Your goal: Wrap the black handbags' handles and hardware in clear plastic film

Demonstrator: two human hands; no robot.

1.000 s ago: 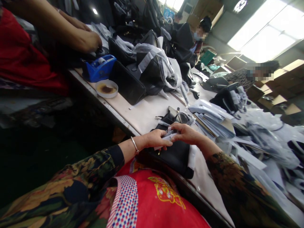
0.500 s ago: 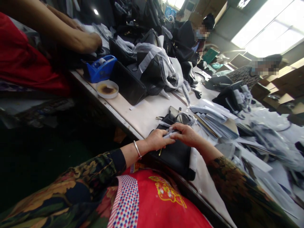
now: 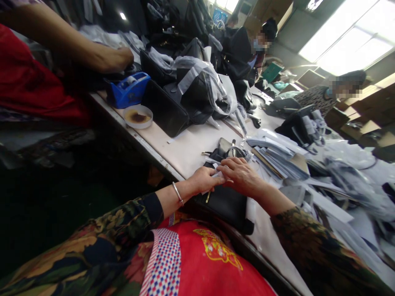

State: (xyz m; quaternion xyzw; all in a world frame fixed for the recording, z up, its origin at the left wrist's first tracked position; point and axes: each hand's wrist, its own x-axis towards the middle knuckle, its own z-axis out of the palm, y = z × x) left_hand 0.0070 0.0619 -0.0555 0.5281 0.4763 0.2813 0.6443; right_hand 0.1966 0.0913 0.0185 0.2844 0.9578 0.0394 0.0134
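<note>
A black handbag [image 3: 230,207] lies on the table edge right in front of me, with a gold zip pull on its near face and dark straps bunched at its far end. Over the bag, my left hand [image 3: 202,179] pinches a white wrapping strip [image 3: 218,174] between thumb and fingers. My right hand [image 3: 240,174] meets it from the other side, its fingers bent over the same strip, back of the hand upward. Whatever lies under the strip is hidden by my fingers.
Left along the table edge stand a blue tape dispenser [image 3: 129,90] and a round dish [image 3: 138,116] with brown residue. Black bags [image 3: 166,109] with white wrapping sit behind. Paper stacks [image 3: 277,154] lie right. A co-worker's arm [image 3: 101,57] reaches in at upper left.
My right hand has turned over, back of the hand now up, and its fingers have closed nearer the left fingertips. The left hand stays nearly in place. The co-worker's arm has shifted slightly.
</note>
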